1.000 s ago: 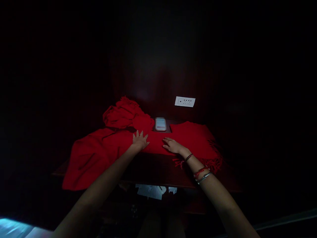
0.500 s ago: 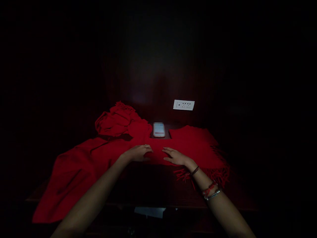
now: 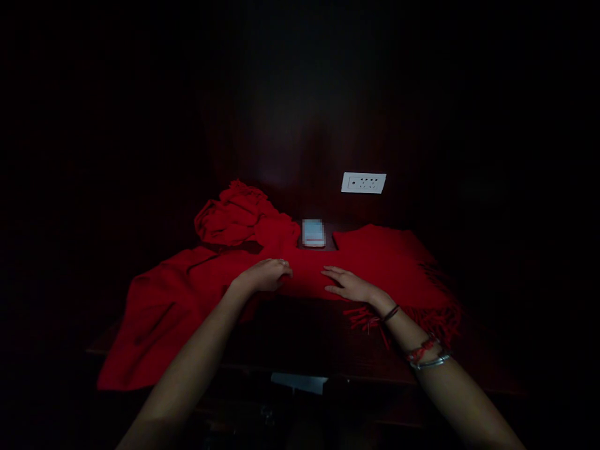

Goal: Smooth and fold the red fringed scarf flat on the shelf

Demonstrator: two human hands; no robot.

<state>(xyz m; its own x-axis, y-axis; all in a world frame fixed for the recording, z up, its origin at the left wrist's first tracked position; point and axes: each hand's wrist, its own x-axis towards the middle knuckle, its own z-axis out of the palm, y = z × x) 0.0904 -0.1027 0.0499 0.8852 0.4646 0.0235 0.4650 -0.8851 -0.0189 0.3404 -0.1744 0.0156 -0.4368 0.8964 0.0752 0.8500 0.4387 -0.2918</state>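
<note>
A red fringed scarf lies spread across the dark table, bunched at the back left and flatter at the right. On its middle stretch is my left hand, fingers curled down and closed on the cloth; the fingertips are partly hidden. My right hand rests on the scarf a short way to the right, fingers spread and holding nothing. Just behind the scarf's middle, a phone with a lit, blurred screen lies on the table.
Fringe hangs loose near my right wrist. A white wall socket is on the dark wall behind. The scarf's left end drapes over the front edge of the table. A pale flat piece shows below that edge. Surroundings are very dark.
The view has shifted, so everything sits slightly higher and further right. My left hand's fingers have curled in, and it has slid a little left along the scarf. The right hand stays in place.
</note>
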